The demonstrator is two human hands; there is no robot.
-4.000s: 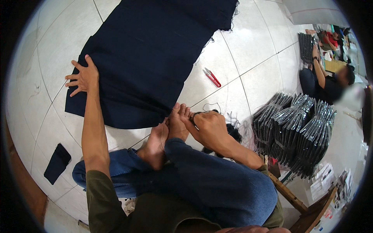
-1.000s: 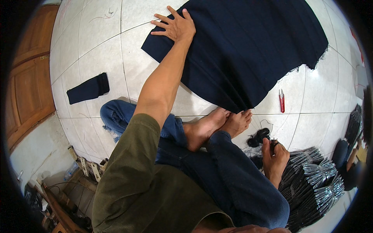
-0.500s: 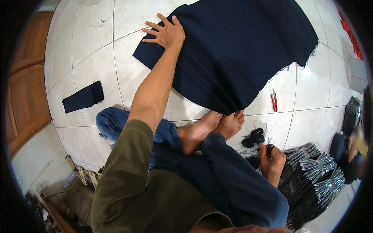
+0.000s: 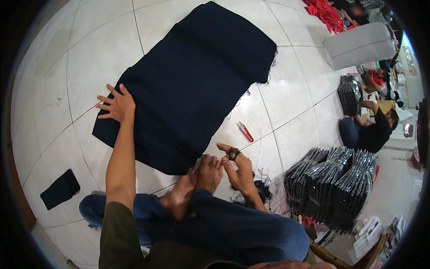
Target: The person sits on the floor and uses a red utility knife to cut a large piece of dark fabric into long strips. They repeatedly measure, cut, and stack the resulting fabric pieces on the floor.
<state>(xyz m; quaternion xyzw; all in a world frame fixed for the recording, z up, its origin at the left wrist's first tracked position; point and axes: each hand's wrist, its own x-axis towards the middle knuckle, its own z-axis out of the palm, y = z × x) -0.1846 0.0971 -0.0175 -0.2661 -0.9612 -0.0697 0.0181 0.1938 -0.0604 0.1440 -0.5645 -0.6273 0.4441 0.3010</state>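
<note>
A large navy cloth (image 4: 188, 76) lies spread on the tiled floor, its right edge frayed. My left hand (image 4: 117, 104) presses flat on its left part, fingers spread. The near edge of the cloth meets my bare feet (image 4: 208, 172), by the toes. Beside the toes is my right hand (image 4: 239, 170), with a small dark wad of thread (image 4: 233, 154) at its fingers and the index finger stretched forward. A thin dark strand runs between this hand and the toes. Red-handled thread snips (image 4: 245, 132) lie right of the cloth, and loose black thread (image 4: 263, 190) lies behind the right hand.
A small folded navy cloth (image 4: 60, 189) lies at the left. Stacks of dark garments in clear plastic (image 4: 331, 184) stand at my right. Farther off are a pale wrapped bale (image 4: 360, 45), red fabric (image 4: 326, 14) and a seated person in black (image 4: 374, 132).
The view has swung right, bringing in more of the room. My right hand has moved from beside the garment stacks to my toes and the cloth's near edge. My left hand stays on the cloth.
</note>
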